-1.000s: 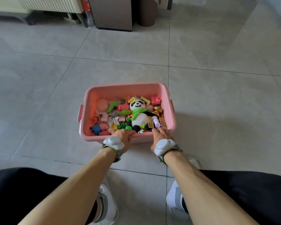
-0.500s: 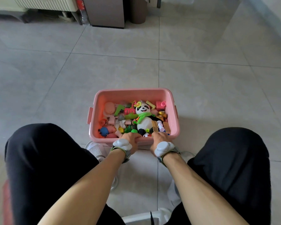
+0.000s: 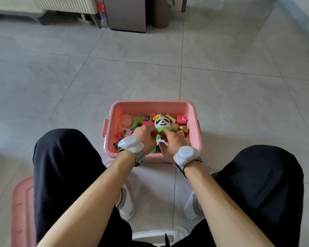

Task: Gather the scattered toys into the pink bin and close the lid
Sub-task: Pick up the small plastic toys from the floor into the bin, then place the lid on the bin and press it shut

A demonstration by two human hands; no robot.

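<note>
At far left we see the pink lid [image 3: 22,211] lying flat on the tiled floor [image 3: 61,86], partly hidden behind our left knee. Our left forearm extends forward over the near rim of the pink bin [image 3: 151,105]; the left hand [image 3: 146,138] sits palm down over the toys, fingers curled, though we cannot tell whether they grip anything. The bin stands on the floor between our knees, open and filled with small toys. The panda plush [image 3: 161,122] lies at its centre, face up. Our right hand [image 3: 171,142] mirrors the left, fingers bent down onto the panda's body; a firm grasp cannot be confirmed
</note>
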